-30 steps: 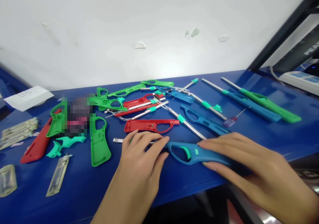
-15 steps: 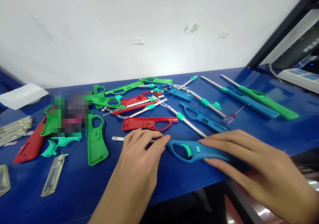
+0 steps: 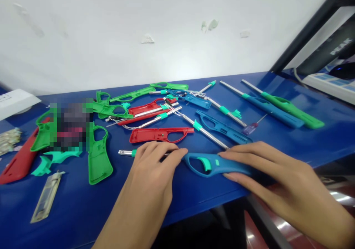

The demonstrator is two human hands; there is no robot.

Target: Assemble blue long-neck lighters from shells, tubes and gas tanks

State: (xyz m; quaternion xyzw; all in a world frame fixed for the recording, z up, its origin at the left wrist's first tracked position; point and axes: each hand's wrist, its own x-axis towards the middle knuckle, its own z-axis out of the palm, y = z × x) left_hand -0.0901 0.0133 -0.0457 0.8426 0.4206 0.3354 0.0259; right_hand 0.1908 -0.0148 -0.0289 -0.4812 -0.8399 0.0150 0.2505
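A blue lighter (image 3: 205, 164) with a turquoise trigger lies level near the table's front edge, its metal tube (image 3: 125, 153) pointing left. My left hand (image 3: 155, 167) is closed over the tube, thumb and fingers near the front of the blue body. The rear of the handle is between the thumb and fingers of my right hand (image 3: 277, 178), which hides its end. Just behind lie a red shell half (image 3: 146, 135), a loose metal tube with a turquoise collar (image 3: 212, 137) and a blue shell half (image 3: 219, 127).
A blue lighter (image 3: 280, 112) and a green lighter (image 3: 299, 113) lie at the right, beside a small screwdriver (image 3: 250, 128). Green shell parts (image 3: 100, 164), turquoise pieces (image 3: 43, 166), a red shell (image 3: 19, 162) and a clear tank (image 3: 46, 197) are on the left. A white wall stands behind.
The view has shifted slightly, so the things on the table appear a little further left. Both hands keep their hold on the blue lighter.
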